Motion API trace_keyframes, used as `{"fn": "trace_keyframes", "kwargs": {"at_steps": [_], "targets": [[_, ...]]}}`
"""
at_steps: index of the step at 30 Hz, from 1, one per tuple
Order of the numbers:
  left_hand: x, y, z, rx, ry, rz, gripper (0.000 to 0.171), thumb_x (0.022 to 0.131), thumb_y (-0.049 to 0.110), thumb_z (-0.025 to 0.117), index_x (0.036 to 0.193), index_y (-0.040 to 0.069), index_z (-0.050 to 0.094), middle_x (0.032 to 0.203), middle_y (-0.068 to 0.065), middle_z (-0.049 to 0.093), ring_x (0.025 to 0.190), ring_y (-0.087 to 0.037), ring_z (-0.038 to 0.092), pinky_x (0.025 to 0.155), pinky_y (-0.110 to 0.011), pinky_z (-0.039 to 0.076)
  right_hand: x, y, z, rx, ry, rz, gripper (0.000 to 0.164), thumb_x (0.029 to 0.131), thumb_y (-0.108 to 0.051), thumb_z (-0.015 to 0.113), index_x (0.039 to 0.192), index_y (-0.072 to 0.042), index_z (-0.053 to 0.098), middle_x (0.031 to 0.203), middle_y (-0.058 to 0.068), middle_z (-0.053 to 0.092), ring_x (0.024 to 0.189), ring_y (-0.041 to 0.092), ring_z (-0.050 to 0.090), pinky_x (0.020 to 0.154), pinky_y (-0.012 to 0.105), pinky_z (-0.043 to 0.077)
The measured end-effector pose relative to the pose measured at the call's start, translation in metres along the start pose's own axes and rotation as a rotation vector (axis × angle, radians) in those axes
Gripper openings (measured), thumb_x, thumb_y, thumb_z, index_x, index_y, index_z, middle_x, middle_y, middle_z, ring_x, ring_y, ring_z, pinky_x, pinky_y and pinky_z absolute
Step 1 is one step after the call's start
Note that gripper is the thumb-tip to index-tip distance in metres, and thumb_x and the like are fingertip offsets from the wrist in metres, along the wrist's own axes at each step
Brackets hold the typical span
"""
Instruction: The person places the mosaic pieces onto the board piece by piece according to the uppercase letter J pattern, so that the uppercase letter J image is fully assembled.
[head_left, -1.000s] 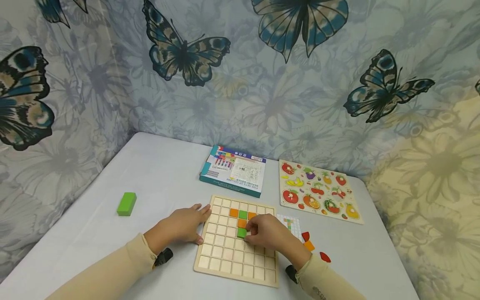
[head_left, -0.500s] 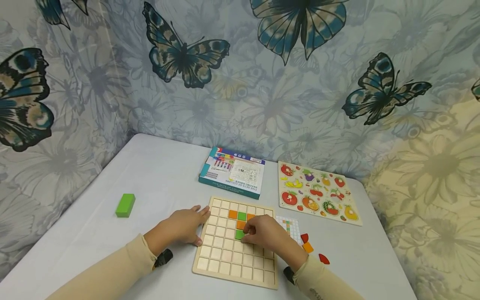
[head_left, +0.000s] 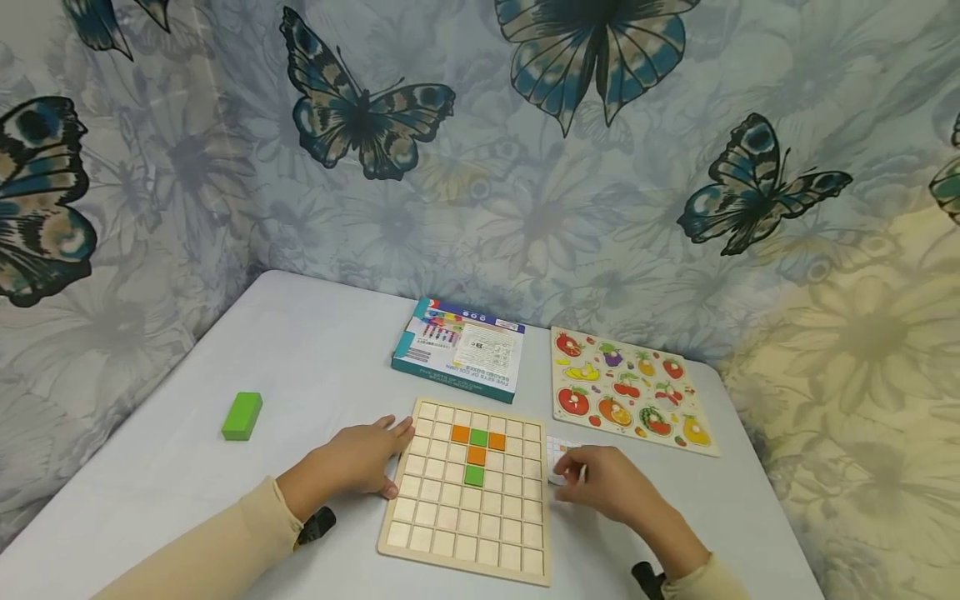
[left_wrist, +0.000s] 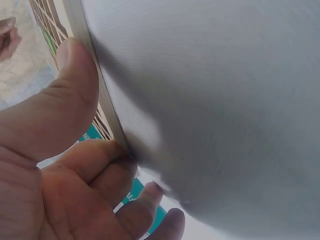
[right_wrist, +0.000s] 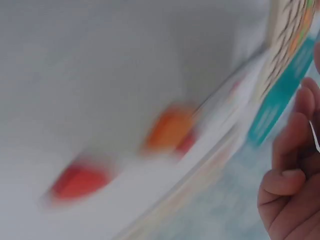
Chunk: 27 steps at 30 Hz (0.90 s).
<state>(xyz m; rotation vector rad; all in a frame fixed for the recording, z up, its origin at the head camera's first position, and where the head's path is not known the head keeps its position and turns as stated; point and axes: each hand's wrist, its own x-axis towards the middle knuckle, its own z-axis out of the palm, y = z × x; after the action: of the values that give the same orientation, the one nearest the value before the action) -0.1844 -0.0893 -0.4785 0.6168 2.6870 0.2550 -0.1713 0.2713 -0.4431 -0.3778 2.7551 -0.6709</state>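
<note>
A wooden grid board (head_left: pixel 487 527) lies on the table. Set in its cells are three orange tiles, one of them an orange tile (head_left: pixel 476 456) at the centre, plus a green tile (head_left: pixel 478 437) above it and another green tile (head_left: pixel 474 476) below. My left hand (head_left: pixel 347 460) rests along the board's left edge, its thumb and index finger touching the rim in the left wrist view. To the right of the board, my right hand (head_left: pixel 611 483) hovers with loosely bent fingers, no tile visible in them, partly covering a small pattern card (head_left: pixel 555 448).
In the right wrist view, a blurred red piece (right_wrist: pixel 80 182) and orange piece (right_wrist: pixel 170 127) lie on the table; my right hand hides them from the head. Behind the board are a teal-edged box (head_left: pixel 457 350) and a fruit puzzle board (head_left: pixel 630 390). A green block (head_left: pixel 242 416) stands left.
My right hand has left the lower green tile, which stays in its cell, and moved right, off the board to the card. The left hand keeps its place at the edge.
</note>
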Motion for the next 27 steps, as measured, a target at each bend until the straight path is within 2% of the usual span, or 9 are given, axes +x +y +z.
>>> {"fn": "trace_keyframes", "kwargs": {"at_steps": [5, 10, 14, 17, 21, 27], "targets": [[-0.003, 0.0, -0.002, 0.001, -0.002, 0.005, 0.094, 0.07, 0.042, 0.083, 0.149, 0.01, 0.043, 0.155, -0.002, 0.036, 0.143, -0.027, 0.028, 0.101, -0.049, 0.042, -0.021, 0.044, -0.016, -0.03, -0.017, 0.207, 0.023, 0.073, -0.017, 0.086, 0.088, -0.019, 0.07, 0.082, -0.004, 0.058, 0.073, 0.018, 0.053, 0.061, 0.034, 0.047], [-0.004, 0.001, -0.004, -0.002, -0.01, 0.004, 0.093, 0.071, 0.041, 0.083, 0.149, 0.009, 0.043, 0.155, -0.003, 0.036, 0.143, -0.027, 0.028, 0.101, -0.05, 0.042, -0.028, 0.07, -0.013, -0.016, -0.042, 0.304, 0.031, 0.071, -0.014, 0.087, 0.097, -0.02, 0.072, 0.094, -0.004, 0.06, 0.087, 0.02, 0.052, 0.075, 0.038, 0.051], [-0.006, 0.0, -0.003, -0.007, -0.018, 0.003, 0.093, 0.071, 0.041, 0.083, 0.149, 0.009, 0.043, 0.155, -0.003, 0.035, 0.144, -0.028, 0.027, 0.102, -0.05, 0.041, -0.03, 0.077, -0.006, -0.011, -0.026, 0.298, 0.029, 0.073, -0.013, 0.086, 0.096, -0.021, 0.072, 0.09, -0.004, 0.058, 0.083, 0.019, 0.05, 0.074, 0.035, 0.05], [-0.005, 0.0, -0.002, -0.006, -0.011, 0.008, 0.093, 0.071, 0.041, 0.082, 0.149, 0.009, 0.043, 0.155, -0.003, 0.035, 0.144, -0.028, 0.027, 0.102, -0.05, 0.041, -0.03, 0.078, -0.005, -0.019, 0.001, 0.266, 0.028, 0.074, -0.012, 0.085, 0.097, -0.019, 0.071, 0.087, -0.003, 0.057, 0.079, 0.018, 0.049, 0.069, 0.033, 0.048], [-0.004, 0.0, -0.001, -0.005, -0.008, 0.008, 0.093, 0.072, 0.042, 0.082, 0.15, 0.009, 0.042, 0.156, -0.003, 0.035, 0.144, -0.027, 0.027, 0.103, -0.051, 0.04, -0.03, 0.076, -0.005, -0.007, 0.018, 0.272, 0.026, 0.075, -0.01, 0.083, 0.095, -0.019, 0.07, 0.083, -0.003, 0.055, 0.076, 0.017, 0.049, 0.063, 0.029, 0.047], [0.0, -0.001, 0.001, -0.006, -0.011, 0.01, 0.093, 0.072, 0.042, 0.082, 0.15, 0.009, 0.042, 0.156, -0.003, 0.034, 0.144, -0.027, 0.027, 0.103, -0.05, 0.04, -0.032, 0.078, -0.005, -0.008, 0.02, 0.247, 0.024, 0.075, -0.012, 0.084, 0.093, -0.018, 0.069, 0.082, -0.003, 0.055, 0.075, 0.016, 0.049, 0.063, 0.03, 0.045]]}}
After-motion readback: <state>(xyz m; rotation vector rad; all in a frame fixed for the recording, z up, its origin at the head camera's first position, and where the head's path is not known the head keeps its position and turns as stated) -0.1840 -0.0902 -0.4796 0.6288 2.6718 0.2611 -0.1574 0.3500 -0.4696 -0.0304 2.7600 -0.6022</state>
